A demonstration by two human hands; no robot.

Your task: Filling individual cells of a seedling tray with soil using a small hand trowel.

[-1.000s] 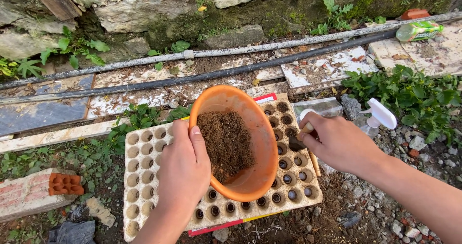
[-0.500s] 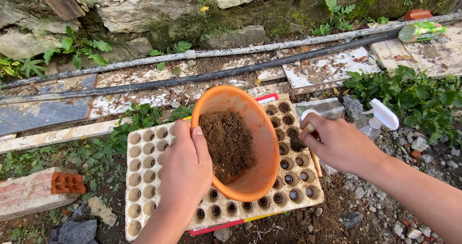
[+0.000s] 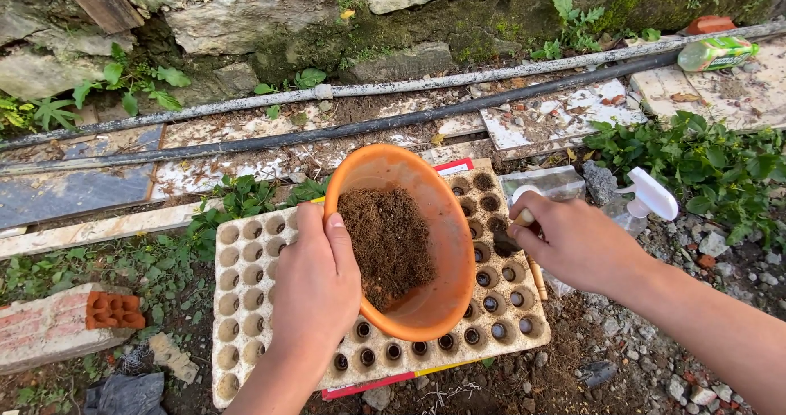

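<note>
My left hand grips the near rim of an orange bowl, tilted and holding brown fibrous soil. The bowl hangs over a beige cardboard cell tray with many round cups; the cups on its right side hold dark soil. My right hand is closed on a small wooden-handled tool, whose dark tip sits over the tray's right cells next to the bowl.
A white spray bottle and a clear plastic bag lie right of the tray. Two pipes run along a mossy stone wall. A brick lies left, a green bottle top right, gravel right.
Almost nothing has moved; the view has shifted slightly and both hands keep their grip over the tray.
</note>
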